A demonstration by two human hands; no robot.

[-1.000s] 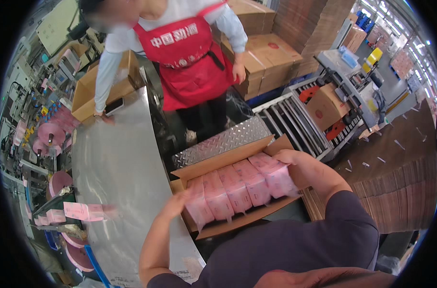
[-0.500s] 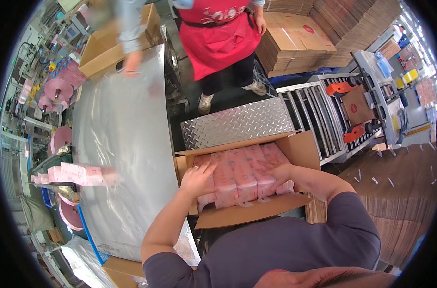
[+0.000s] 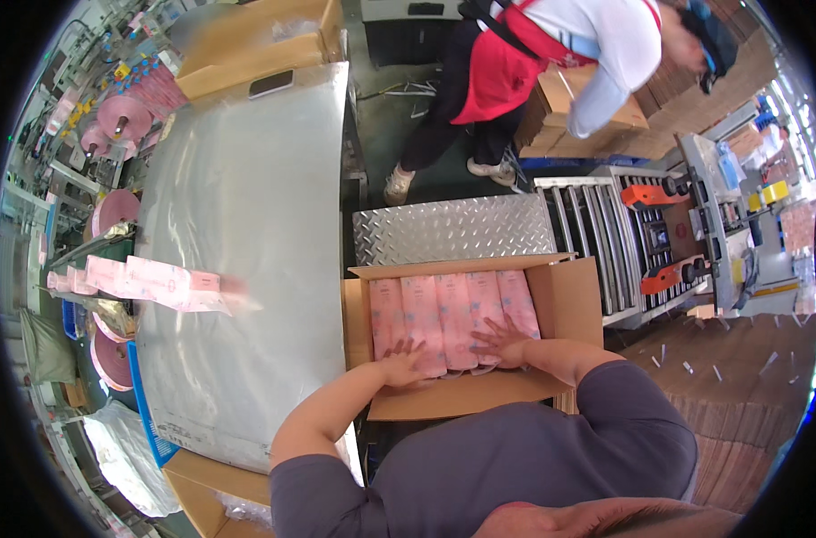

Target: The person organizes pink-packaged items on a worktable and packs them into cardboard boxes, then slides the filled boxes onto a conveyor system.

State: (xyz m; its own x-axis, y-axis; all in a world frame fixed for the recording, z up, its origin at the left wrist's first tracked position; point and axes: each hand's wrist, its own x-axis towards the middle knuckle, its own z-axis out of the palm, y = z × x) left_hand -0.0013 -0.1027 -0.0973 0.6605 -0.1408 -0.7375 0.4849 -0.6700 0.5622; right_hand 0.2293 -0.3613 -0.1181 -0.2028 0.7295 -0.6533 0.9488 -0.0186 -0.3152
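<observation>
An open cardboard box point(image 3: 466, 408) stands before me with its flaps folded out. Several pink, soft-wrapped packs point(image 3: 453, 309) lie side by side in it, filling its width. My left hand point(image 3: 402, 362) rests on the near left packs, fingers spread. Further right, my right hand point(image 3: 505, 342) lies flat on the packs with its fingers apart. Neither hand grips anything; both press on or touch the tops of the wrapping.
To the left is a metal table point(image 3: 255, 179) with pink packs point(image 3: 170, 283) coming onto it and a phone point(image 3: 271, 83) at its far end. A tread-plate platform point(image 3: 453, 226) and roller conveyor point(image 3: 587, 215) lie beyond the box. A co-worker in a red apron point(image 3: 502, 76) bends at stacked cardboard.
Both my hands have moved nearer to me on the packs, which now lie flatter and more even. The co-worker has turned from the table toward the cardboard stack. Packs on the table advanced right.
</observation>
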